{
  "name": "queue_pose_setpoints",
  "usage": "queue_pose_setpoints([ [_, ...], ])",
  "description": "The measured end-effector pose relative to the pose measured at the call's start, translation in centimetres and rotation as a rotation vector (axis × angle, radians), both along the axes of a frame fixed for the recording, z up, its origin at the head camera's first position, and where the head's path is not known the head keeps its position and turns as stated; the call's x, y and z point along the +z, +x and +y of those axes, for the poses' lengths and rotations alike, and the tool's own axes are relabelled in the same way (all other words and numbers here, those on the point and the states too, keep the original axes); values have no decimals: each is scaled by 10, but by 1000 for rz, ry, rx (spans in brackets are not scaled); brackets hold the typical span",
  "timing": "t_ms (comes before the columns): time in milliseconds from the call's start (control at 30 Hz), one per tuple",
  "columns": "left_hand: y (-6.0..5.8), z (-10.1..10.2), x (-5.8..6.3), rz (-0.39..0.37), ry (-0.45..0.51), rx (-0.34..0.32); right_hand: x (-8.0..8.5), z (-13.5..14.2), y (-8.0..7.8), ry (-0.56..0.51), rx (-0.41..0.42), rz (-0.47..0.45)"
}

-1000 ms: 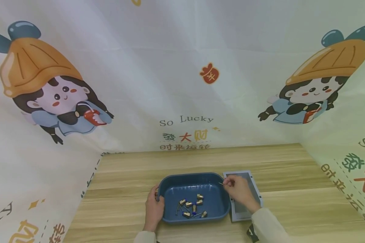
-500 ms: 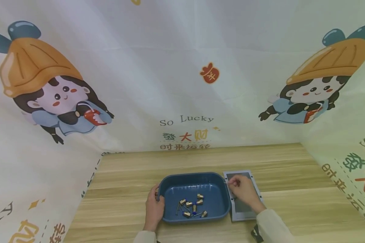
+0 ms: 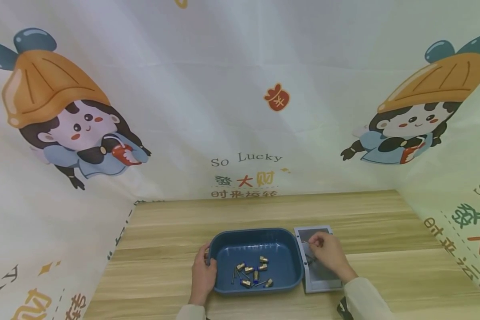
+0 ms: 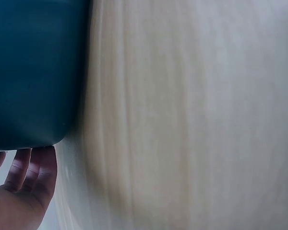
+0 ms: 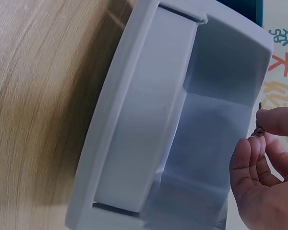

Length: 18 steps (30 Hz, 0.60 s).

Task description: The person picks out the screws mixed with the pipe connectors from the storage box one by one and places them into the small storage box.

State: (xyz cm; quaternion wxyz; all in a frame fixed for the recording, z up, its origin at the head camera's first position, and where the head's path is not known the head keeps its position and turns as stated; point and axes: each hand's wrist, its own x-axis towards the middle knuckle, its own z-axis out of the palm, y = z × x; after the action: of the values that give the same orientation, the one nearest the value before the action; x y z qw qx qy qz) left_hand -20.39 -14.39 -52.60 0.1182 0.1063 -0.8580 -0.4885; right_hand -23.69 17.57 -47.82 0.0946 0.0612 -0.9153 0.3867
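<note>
Pinching a small screw (image 5: 259, 132) between its fingertips, the right hand (image 3: 331, 255) hangs above the pale bin (image 3: 324, 286), at about eleven o'clock on it in the head view; the right wrist view shows the screw's round head, with a bit of thread poking out at twelve. Taking the blue tray (image 3: 248, 238) as a clock, the bin stands at three, just beside the rim, both resting on the wooden surface (image 3: 164, 249), and the left hand (image 3: 203, 272) holds the tray at nine, thumb at the rim and fingers against the outer wall. Brass fittings (image 3: 262, 267) with blue collars lie mixed with other screws (image 3: 233, 275) around six o'clock in the tray. Handling this well seems to call for a light, narrow pinch, since so thin a shank could easily roll or swivel between the pads. The right hand is probably best centred over the bin, as a slip near eleven could send the screw onto the rim; any release is likely cleaner from low down. At nine, gentle pressure should be enough to stop the tray sliding without tilting it
</note>
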Motion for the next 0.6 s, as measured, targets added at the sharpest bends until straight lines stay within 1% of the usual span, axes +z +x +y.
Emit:
queue_pose_setpoints([
  [167,-2,-2,-2,10,12,0,0,1,0,-6,1,0],
  [333,-3,-2,-3,8,19,5,-4,1,2,2,-4,-11],
  [600,-2,-1,-1,-7,22,10,-9,-1,4,8,-6,-21],
])
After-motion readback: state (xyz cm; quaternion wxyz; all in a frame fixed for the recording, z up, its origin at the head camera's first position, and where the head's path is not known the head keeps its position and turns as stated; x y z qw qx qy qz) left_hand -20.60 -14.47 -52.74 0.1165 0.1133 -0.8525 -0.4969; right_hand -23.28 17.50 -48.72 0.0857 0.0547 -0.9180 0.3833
